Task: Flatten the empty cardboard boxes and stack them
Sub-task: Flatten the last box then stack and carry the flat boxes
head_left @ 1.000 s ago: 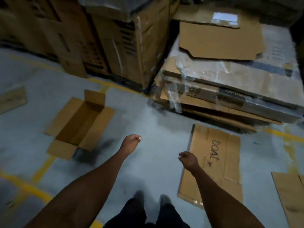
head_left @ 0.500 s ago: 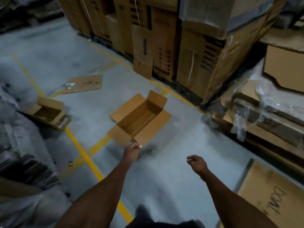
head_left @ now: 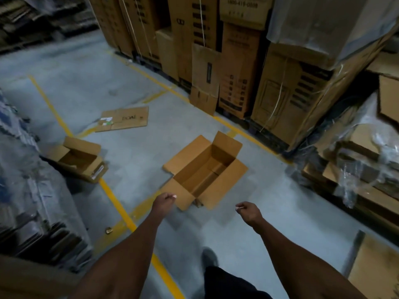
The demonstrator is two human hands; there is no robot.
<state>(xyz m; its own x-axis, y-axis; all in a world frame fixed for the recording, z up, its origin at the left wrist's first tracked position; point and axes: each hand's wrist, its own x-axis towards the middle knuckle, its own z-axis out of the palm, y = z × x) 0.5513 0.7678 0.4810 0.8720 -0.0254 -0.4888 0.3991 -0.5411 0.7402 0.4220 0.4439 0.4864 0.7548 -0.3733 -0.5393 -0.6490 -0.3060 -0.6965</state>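
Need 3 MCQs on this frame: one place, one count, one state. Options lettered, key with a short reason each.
1. Where does the flattened sheet printed with dark lettering lie?
A. on the floor beyond the smaller open box
B. inside the big open box
C. under the left hand

2. How many open, unflattened boxes stand on the floor?
A. one
B. two
C. four

3. What state are the hands in?
A. both grip a flap
B. right hand holds tape
C. both loosely curled, holding nothing

Answers: 1 A, it lies flat by the yellow line behind that box. 2 B, one central, one at left. 3 C, neither hand touches cardboard.
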